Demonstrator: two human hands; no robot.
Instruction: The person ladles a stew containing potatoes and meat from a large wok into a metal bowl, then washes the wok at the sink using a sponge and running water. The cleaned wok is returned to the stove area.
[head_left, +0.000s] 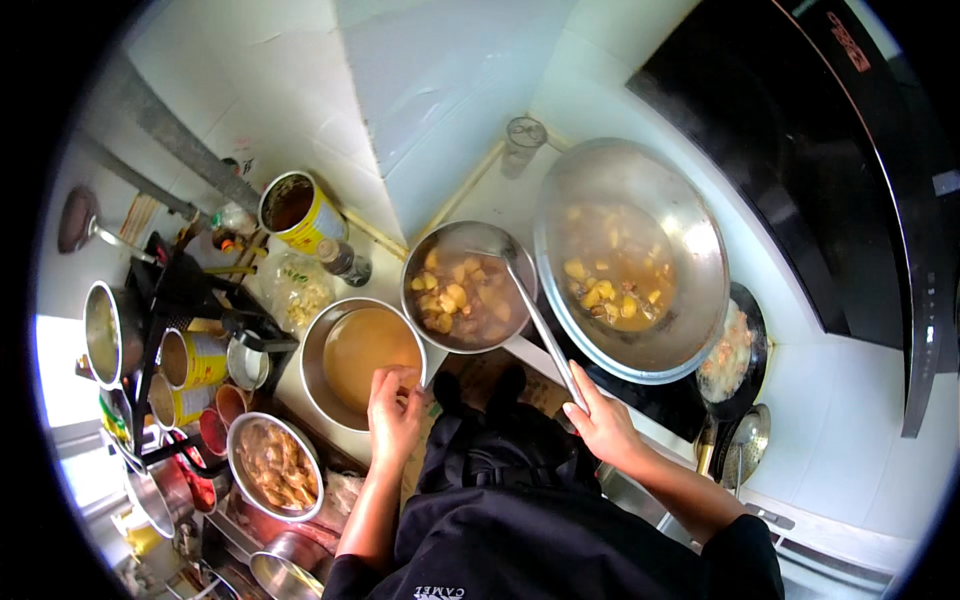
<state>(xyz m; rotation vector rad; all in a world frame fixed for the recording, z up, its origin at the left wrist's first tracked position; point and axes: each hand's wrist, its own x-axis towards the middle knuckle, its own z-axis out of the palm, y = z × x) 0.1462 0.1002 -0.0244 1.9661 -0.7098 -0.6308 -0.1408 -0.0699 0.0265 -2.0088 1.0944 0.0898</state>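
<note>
My right hand (600, 420) grips the long metal handle of a ladle (536, 307). The ladle's head is over a steel pot (407, 300) of stew with chunks of potato (450, 298). To the right of it, a large steel wok (694, 247) on the stove holds more potato pieces in brown broth (637, 311). My left hand (395, 416) is curled at the near right rim of a second steel pot (313, 401), which contains cloudy brown liquid (367, 349). Whether those fingers pinch the rim or anything small is not visible.
A dark frying pan (759, 352) with food in bubbling oil sits behind the wok, under a black range hood (765, 150). Left are a large yellow can (315, 225), a dark bottle (345, 262), a black rack (161, 300) and a bowl of brown meat pieces (277, 465).
</note>
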